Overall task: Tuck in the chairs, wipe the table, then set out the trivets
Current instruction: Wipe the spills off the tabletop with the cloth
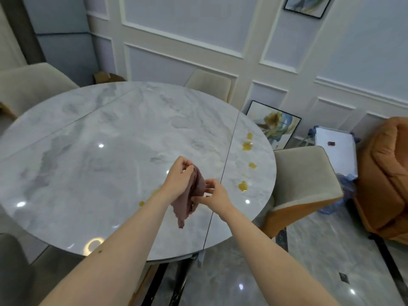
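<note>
Fingers (187, 167) pinch cloth (194, 195) above table (88, 151); yellow spills (246, 146) nr, maybe oil.

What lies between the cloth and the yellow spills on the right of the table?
Nothing visible. Both hands, left hand and right hand, hold the cloth above the table. Only bare marble separates it from the spills beyond the seam.

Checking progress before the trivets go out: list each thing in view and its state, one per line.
Cloth: bunched, held above the table by both hands.
Left hand: grips the cloth's top.
Right hand: pinches the cloth's side.
Table: unwiped, yellow spills near its right edge.
Right chair: tucked against the table.
Far chair: tucked in.
</note>
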Available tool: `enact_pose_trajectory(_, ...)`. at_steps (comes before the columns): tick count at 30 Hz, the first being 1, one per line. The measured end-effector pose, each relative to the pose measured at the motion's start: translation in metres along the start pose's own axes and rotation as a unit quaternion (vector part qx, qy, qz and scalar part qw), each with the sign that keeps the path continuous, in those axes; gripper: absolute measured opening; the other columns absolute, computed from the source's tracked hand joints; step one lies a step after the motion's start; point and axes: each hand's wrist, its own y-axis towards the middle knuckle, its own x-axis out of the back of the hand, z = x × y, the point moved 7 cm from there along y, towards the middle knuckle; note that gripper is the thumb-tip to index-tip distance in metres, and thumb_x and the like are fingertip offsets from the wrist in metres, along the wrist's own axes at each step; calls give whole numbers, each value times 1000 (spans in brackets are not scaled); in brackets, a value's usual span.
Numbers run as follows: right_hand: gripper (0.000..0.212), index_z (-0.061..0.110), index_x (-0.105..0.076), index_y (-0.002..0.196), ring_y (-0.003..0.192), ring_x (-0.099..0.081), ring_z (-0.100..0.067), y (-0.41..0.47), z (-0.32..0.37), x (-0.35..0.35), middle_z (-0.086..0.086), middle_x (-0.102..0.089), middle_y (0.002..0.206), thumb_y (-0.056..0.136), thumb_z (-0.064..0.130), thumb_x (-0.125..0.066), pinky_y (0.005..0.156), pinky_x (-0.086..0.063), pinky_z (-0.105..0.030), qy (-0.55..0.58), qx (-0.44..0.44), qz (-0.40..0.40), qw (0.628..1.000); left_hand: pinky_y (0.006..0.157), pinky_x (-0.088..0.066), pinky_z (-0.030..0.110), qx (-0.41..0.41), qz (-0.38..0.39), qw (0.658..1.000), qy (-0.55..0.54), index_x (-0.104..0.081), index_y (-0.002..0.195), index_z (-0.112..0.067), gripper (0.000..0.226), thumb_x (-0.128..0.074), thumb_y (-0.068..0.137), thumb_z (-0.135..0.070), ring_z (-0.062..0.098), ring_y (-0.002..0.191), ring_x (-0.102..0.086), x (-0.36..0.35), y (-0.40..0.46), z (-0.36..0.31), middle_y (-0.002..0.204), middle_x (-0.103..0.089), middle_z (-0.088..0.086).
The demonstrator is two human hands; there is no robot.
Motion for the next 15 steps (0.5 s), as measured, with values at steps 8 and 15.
enact_pose_trajectory(8, 21, 6, -62, 88, 69, -59, -13, 26, 16, 9, -1, -62, 75, 74, 7, -78, 65, -50, -18, 18, 75, -75, 994, 74, -42, 20, 3, -54, 998, -21, -51, 95, -11, 6, -44, 96, -11, 16, 84, -54, 23, 18, -5, 91, -57, 5)
enact_pose_trajectory(15, 12, 12, -68, 82, 74, -61, -18, 37, 41, 14, -8, -67, 80, 91, 10, -61, 72, -54, -30, 128, 44, -14, 991, 66, -40, 14, -10, -81, 997, 19, -49, 95, -11, 6, -43, 96, -10, 14, 81, -52, 57, 31, 2, 86, -54, -1)
